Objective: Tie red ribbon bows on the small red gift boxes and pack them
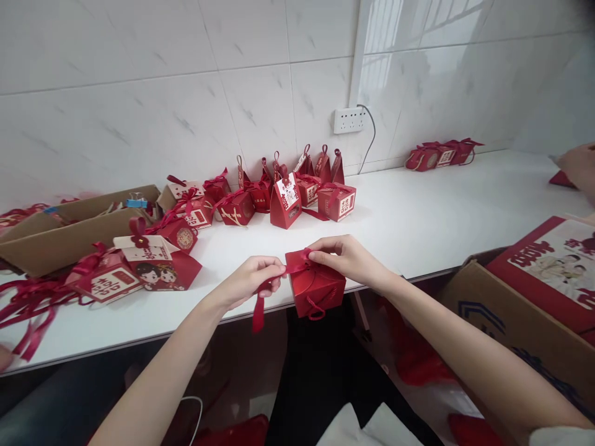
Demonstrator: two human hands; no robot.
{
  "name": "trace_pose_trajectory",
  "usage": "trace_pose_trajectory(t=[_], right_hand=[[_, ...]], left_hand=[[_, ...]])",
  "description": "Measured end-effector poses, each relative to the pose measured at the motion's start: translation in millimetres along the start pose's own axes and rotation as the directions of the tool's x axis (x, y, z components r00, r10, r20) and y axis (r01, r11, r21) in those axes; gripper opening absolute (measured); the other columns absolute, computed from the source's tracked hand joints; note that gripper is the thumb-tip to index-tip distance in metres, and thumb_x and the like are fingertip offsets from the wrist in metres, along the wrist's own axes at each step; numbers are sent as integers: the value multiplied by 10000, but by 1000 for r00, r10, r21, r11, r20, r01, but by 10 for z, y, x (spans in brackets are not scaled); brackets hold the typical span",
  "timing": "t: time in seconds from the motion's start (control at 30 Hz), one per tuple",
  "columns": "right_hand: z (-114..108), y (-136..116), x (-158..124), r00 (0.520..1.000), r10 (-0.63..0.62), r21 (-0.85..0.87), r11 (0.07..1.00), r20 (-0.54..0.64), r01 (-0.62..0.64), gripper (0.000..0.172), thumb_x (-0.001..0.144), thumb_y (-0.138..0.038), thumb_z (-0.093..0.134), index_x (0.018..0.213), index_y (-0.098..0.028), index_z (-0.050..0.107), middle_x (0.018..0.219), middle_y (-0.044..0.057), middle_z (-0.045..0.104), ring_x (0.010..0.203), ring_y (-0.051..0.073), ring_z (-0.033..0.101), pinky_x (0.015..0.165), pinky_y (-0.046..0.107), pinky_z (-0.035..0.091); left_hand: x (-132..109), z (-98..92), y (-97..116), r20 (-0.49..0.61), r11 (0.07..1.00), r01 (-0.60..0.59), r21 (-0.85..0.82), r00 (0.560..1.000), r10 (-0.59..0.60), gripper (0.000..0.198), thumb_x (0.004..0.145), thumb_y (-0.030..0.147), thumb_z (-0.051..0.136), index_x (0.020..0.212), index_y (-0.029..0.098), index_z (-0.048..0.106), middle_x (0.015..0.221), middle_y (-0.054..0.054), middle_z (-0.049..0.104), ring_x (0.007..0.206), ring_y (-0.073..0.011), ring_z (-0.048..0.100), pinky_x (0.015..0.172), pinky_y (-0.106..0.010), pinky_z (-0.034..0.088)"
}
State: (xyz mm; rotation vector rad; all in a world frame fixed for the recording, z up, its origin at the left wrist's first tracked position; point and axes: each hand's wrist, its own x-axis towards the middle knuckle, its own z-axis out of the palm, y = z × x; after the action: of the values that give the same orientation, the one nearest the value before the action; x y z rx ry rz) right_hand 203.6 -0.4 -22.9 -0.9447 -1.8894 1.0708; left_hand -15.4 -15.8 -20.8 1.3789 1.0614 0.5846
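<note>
A small red gift box [320, 290] with a twisted cord handle hangs partly over the front edge of the white table. My left hand [258, 277] pinches a red ribbon [258, 314] at the box's left side, and one loose tail dangles below the fingers. On top of the box, my right hand [338, 255] is closed with thumb and forefinger at the ribbon's knot. Its other fingers rest over the box's upper right edge. The inner side of the knot is partly hidden by the fingertips.
Several finished red boxes [286, 201] stand along the table's [385, 229] back. An open cardboard tray [79, 244] and more boxes are on the left. A cardboard carton [515, 322] stands at the right. Other people's hands [581, 168] show at both edges. A power strip [349, 121] is on the wall.
</note>
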Motion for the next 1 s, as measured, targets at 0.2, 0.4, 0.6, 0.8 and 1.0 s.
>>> trace_pose_trajectory(t=[0.2,0.4,0.6,0.8,1.0], right_hand=[[70,50,3,996,-60,-76,996,-73,54,219,819,-239,531,896,-188,729,949,54,727,900,205,645,841,342,464],[155,122,20,984,-67,-48,997,-164,59,113,787,-207,565,863,-181,645,885,43,716,825,177,657,778,318,489],[185,160,43,979,3,-4,1000,-205,-3,144,763,-248,609,892,-187,633,858,50,716,812,182,665,778,318,490],[179,117,41,990,-67,-117,992,-125,52,137,789,-218,537,801,-194,671,784,6,707,708,147,611,698,274,451],[143,160,37,990,-80,-111,992,-113,68,108,763,-200,542,706,-196,633,783,1,672,715,145,577,706,269,427]], left_hand=[[-165,-2,177,-51,823,-148,548,976,210,287,779,374,592,1023,232,545,695,43,486,610,-105,436,592,-234,362],[-173,85,261,-57,553,-148,820,940,336,202,864,370,464,857,211,589,934,-16,581,758,-161,540,739,-283,394],[-107,113,400,18,353,-178,918,911,412,241,896,362,431,823,196,589,850,-22,583,683,-154,519,646,-267,367],[74,108,542,155,171,-249,953,890,429,264,915,349,412,837,195,611,818,-26,606,712,-168,537,636,-268,335],[238,90,569,190,268,-348,898,858,478,246,899,338,436,833,198,628,854,-23,604,756,-163,554,662,-260,377]])
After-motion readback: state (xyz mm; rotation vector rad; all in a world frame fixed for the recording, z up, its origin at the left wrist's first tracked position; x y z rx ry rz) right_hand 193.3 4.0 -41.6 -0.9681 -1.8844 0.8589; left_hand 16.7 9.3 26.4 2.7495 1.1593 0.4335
